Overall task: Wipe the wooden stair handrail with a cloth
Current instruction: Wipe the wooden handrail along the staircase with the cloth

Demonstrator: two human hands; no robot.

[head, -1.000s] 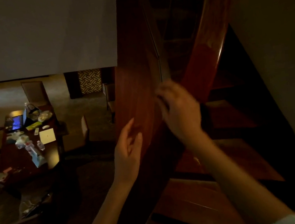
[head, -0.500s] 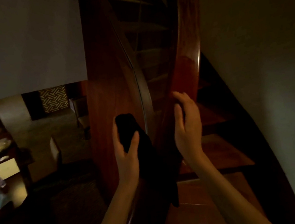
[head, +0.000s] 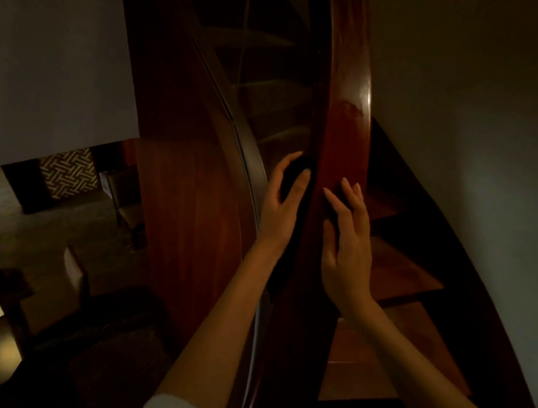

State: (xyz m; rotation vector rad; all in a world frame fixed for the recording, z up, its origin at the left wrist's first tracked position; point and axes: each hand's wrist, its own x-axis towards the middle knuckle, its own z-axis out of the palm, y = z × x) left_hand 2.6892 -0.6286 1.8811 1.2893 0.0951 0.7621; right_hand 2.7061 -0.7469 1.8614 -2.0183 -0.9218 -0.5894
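Head view, glossy reddish curved handrail (head: 352, 116); bunched black cloth (head: 293, 179)

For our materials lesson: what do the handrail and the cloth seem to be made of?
The handrail: reddish-brown wood, apparently varnished glossy; a bright streak of light runs along its edge. The cloth: likely dark soft fabric, since it bunches where the left hand grips it; weave too dim to tell.

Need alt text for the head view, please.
The left hand grips a dark cloth against the left side of the wooden handrail; the right hand lies open along its right side. Dim wooden steps lie below.
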